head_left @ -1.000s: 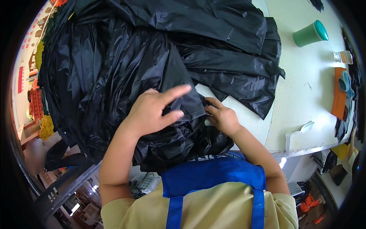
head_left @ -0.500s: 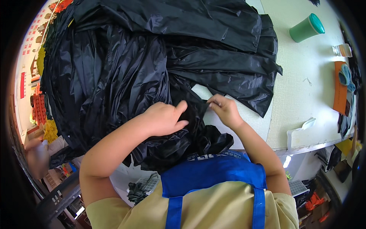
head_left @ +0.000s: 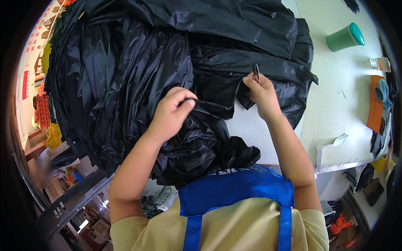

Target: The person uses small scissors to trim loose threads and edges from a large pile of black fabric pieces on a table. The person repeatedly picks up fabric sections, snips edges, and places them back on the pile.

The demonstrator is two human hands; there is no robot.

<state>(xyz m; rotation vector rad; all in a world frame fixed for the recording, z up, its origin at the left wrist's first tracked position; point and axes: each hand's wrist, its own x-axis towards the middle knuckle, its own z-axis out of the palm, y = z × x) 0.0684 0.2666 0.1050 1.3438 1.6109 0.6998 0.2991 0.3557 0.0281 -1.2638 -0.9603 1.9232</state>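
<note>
A big heap of shiny black fabric (head_left: 146, 71) covers the table before me, gathered into folds on the left and laid in flatter layers on the right. My left hand (head_left: 169, 112) pinches a fabric edge between thumb and fingers. From there the strip stretches across to my right hand (head_left: 261, 93), whose thumb and fingers are closed on the black cloth. Pointed metal blades, apparently thread snips (head_left: 256, 70), stick up out of the same right hand; their lower part is hidden in the fist. A crumpled bundle of the fabric lies close to my apron.
On the pale table (head_left: 326, 100) at the right stand a green lidded cup (head_left: 344, 37) and a small clear jar (head_left: 379, 64). An orange piece (head_left: 374, 102) with a blue cloth lies near its edge. Another person's blurred hand (head_left: 40, 170) shows at the far left.
My right hand has moved up and away, and metal blades now show in it. My left hand has closed on a fabric edge. The strip between them is now spread out.
</note>
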